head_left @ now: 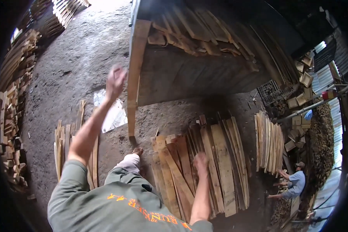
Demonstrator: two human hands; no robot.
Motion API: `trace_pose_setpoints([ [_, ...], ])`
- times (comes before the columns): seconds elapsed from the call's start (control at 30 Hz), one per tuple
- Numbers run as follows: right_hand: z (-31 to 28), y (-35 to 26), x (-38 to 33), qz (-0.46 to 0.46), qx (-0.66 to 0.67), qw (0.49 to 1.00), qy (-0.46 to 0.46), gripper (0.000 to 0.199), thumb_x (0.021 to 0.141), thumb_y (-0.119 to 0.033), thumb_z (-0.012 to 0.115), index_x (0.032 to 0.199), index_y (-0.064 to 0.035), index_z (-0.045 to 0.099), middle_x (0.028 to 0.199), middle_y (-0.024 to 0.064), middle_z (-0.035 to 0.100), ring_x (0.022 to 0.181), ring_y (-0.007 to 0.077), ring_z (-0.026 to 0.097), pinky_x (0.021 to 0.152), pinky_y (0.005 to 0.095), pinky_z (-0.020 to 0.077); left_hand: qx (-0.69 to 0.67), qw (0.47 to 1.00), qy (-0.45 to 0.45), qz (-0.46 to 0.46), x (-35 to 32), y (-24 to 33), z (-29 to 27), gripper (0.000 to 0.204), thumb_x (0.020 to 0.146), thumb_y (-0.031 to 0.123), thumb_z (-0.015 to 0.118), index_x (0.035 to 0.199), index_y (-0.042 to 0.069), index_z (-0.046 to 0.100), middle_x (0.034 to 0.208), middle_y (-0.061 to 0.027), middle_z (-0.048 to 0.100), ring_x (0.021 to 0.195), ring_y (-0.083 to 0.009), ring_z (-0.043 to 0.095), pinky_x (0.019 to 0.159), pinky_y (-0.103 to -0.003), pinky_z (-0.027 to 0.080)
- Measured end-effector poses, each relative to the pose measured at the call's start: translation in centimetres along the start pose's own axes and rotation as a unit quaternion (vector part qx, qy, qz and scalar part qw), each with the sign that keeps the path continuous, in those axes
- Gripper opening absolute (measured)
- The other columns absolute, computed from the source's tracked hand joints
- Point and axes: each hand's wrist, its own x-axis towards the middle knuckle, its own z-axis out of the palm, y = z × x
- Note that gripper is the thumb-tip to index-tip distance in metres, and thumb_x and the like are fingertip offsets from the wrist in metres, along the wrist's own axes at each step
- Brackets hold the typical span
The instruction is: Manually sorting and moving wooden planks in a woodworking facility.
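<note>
My left hand (116, 80) is stretched forward in the air, slightly blurred, with its fingers loosely apart and nothing in them. Just right of it stands a long upright board (133, 73), at the corner of a large bench (193, 79); no contact shows. My right hand (200, 164) hangs over a broad stack of wooden planks (224, 170). Motion smears its fingers, so I cannot tell whether it touches a plank. One plank (178, 174) lies slanted across the others.
Loose boards (205, 36) lie on the bench. More planks stand at my left (62, 143) and farther right (267, 143). A pale sheet (114, 116) lies on the dirt floor. A person (294, 181) sits low at far right. Wood piles (11, 123) line the left edge.
</note>
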Motion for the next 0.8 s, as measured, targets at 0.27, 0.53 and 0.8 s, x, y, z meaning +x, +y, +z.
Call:
trace_pose_setpoints([
  [0.27,5.0,-38.7,11.2,-0.526,-0.319,0.772,0.158,0.077,0.081,-0.020,0.074,0.144,0.0003,0.034,0.144,0.0218,0.041,0.133,0.0354,0.041,0.106,0.0449,0.0377,0.109,0.908,0.266,0.304,24.6,12.6,9.1,0.077,0.091,0.047,0.062,0.142,-0.002,0.029,0.137,-0.0237,0.043,0.130,-0.0322,0.039,0.109,-0.045,0.031],
  [0.53,12.2,-51.7,22.1,-0.574,-0.379,0.703,0.182,0.102,0.074,-0.015,0.080,0.151,-0.0041,0.015,0.154,0.0199,0.022,0.143,0.0384,0.019,0.115,0.0499,0.0232,0.023,0.906,0.254,0.337,31.9,12.7,12.2,0.063,0.092,0.039,0.062,0.136,0.000,0.042,0.130,-0.0240,0.052,0.118,-0.0315,0.055,0.098,-0.039,0.043],
  [0.8,14.6,-52.8,25.6,-0.551,-0.412,0.705,0.172,0.100,0.074,-0.007,0.079,0.151,-0.0057,0.015,0.150,0.0217,0.030,0.138,0.0381,0.030,0.110,0.0489,0.0318,0.036,0.890,0.300,0.342,31.7,11.8,12.8,0.055,0.088,0.029,0.070,0.129,0.001,0.048,0.113,-0.0171,0.062,0.100,-0.0209,0.062,0.087,-0.031,0.048],
])
